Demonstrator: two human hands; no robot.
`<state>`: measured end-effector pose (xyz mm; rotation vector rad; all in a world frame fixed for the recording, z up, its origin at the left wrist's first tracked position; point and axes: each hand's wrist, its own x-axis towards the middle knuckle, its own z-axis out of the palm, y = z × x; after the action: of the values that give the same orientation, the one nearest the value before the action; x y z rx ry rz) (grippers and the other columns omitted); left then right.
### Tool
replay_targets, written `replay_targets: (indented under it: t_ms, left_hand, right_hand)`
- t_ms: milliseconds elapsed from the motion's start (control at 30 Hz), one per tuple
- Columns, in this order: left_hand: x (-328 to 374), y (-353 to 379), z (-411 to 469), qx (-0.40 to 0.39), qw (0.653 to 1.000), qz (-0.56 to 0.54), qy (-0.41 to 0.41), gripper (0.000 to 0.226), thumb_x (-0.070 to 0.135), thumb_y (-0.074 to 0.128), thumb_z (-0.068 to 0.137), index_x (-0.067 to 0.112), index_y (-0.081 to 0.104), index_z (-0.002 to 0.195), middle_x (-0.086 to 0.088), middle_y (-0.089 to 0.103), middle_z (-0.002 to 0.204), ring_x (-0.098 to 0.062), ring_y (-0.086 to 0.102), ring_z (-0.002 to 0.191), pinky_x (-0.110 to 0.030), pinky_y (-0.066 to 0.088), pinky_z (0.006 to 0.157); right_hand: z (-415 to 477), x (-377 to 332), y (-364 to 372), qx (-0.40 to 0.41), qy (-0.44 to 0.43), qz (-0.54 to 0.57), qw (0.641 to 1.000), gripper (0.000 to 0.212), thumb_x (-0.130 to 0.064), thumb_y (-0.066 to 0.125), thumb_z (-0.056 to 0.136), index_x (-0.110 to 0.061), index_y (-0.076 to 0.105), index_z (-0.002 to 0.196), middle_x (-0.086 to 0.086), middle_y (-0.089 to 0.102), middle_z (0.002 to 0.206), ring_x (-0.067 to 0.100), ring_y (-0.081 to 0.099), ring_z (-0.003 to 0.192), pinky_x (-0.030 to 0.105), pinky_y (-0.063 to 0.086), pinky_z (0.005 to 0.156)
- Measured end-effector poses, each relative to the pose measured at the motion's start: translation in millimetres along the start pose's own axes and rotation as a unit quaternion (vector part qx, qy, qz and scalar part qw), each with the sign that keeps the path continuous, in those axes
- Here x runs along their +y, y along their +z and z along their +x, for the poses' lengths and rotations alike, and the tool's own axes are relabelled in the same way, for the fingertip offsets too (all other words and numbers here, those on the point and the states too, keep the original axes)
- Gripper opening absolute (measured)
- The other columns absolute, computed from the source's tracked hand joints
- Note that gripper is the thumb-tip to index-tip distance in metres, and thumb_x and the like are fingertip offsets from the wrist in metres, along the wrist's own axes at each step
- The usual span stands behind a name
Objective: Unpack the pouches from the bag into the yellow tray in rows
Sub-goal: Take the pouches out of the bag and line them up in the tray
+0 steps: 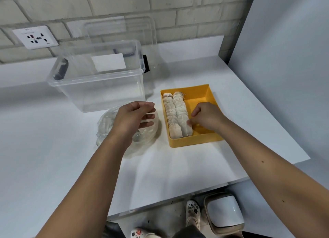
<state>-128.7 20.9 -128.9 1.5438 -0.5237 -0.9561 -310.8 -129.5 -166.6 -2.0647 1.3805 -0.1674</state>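
A yellow tray (210, 93) sits on the white table, right of centre. Two rows of pale pouches (173, 113) lie along its left side; its right half is bare. My right hand (207, 117) is inside the tray, its fingertips pinched against the near end of the second row of pouches. A crumpled clear plastic bag (142, 138) lies on the table left of the tray. My left hand (136, 116) hovers over the bag with fingers spread and nothing in them. What the bag holds is hidden.
A large clear plastic bin (96, 77) stands behind the bag, its clear lid (124, 29) leaning on the brick wall. A wall socket (35, 36) is at far left. The table's front edge runs below my arms; a white pedal bin (224, 211) stands on the floor.
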Motion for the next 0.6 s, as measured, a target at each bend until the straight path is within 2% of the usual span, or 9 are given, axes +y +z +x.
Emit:
replay_targets:
  t_ms: [100, 200, 267, 367, 467, 533, 600]
  left_hand:
    - [7.5, -15.9, 0.1, 0.007, 1.0, 0.026, 0.015, 0.015, 0.016, 0.069, 0.092, 0.005, 0.073, 0.102, -0.008, 0.075, 0.093, -0.019, 0.072, 0.084, -0.03, 0.062, 0.073]
    - [14.6, -38.5, 4.6, 0.04, 0.996, 0.068, 0.035, 0.011, 0.014, 0.069, 0.092, 0.006, 0.074, 0.097, -0.01, 0.075, 0.091, -0.02, 0.072, 0.083, -0.031, 0.061, 0.078]
    - [13.6, -53.5, 8.3, 0.074, 0.99, 0.112, 0.047, 0.007, 0.013, 0.069, 0.091, 0.009, 0.074, 0.091, -0.009, 0.075, 0.086, -0.019, 0.07, 0.08, -0.032, 0.06, 0.08]
    - [0.7, -67.7, 12.1, 0.079, 0.979, 0.184, 0.038, 0.008, 0.013, 0.067, 0.091, 0.013, 0.074, 0.088, -0.005, 0.076, 0.081, -0.018, 0.073, 0.079, -0.034, 0.059, 0.085]
    - [-12.6, -74.2, 11.8, 0.066, 0.967, 0.245, 0.037, 0.012, 0.012, 0.066, 0.09, 0.019, 0.076, 0.087, 0.0, 0.077, 0.081, -0.017, 0.073, 0.078, -0.036, 0.058, 0.088]
    - [-17.8, -75.4, 12.0, 0.077, 0.948, 0.302, 0.059, 0.012, 0.013, 0.068, 0.088, 0.021, 0.077, 0.089, 0.004, 0.076, 0.083, -0.013, 0.069, 0.075, -0.028, 0.054, 0.081]
    - [-21.9, -73.9, 13.4, 0.087, 0.912, 0.389, 0.094, 0.013, 0.013, 0.07, 0.087, 0.02, 0.078, 0.095, 0.005, 0.073, 0.087, -0.012, 0.066, 0.079, -0.023, 0.047, 0.077]
  right_hand:
    - [-11.2, -26.8, -1.7, 0.07, -0.097, 0.066, 0.991, 0.025, -0.028, 0.083, 0.074, -0.02, 0.065, 0.09, -0.011, 0.063, 0.082, 0.009, 0.061, 0.081, 0.027, 0.049, 0.074]
    - [-22.8, -62.9, 8.5, 0.02, -0.185, 0.192, 0.964, 0.013, -0.02, 0.079, 0.079, -0.018, 0.073, 0.091, -0.011, 0.068, 0.082, -0.004, 0.058, 0.071, 0.018, 0.047, 0.072]
    - [-27.7, -84.5, 21.1, -0.011, -0.233, 0.21, 0.949, 0.011, -0.016, 0.075, 0.084, -0.02, 0.075, 0.094, -0.013, 0.069, 0.083, -0.004, 0.056, 0.07, 0.016, 0.048, 0.072]
    - [-30.7, -106.5, 40.3, -0.067, -0.292, 0.166, 0.94, 0.016, -0.013, 0.069, 0.089, -0.024, 0.076, 0.098, -0.013, 0.074, 0.096, 0.001, 0.065, 0.086, 0.017, 0.051, 0.08]
    - [-24.6, -113.9, 55.9, -0.123, -0.305, 0.03, 0.944, 0.019, -0.014, 0.064, 0.092, -0.024, 0.076, 0.104, -0.01, 0.073, 0.107, 0.004, 0.064, 0.096, 0.017, 0.047, 0.083]
    - [-18.2, -111.6, 61.5, -0.11, -0.297, -0.027, 0.948, 0.021, -0.017, 0.064, 0.092, -0.026, 0.074, 0.109, -0.008, 0.072, 0.111, 0.008, 0.063, 0.101, 0.023, 0.047, 0.088]
    - [-14.0, -107.8, 61.5, -0.078, -0.276, -0.012, 0.958, 0.022, -0.019, 0.065, 0.092, -0.024, 0.073, 0.112, -0.007, 0.071, 0.114, 0.01, 0.063, 0.106, 0.027, 0.048, 0.093]
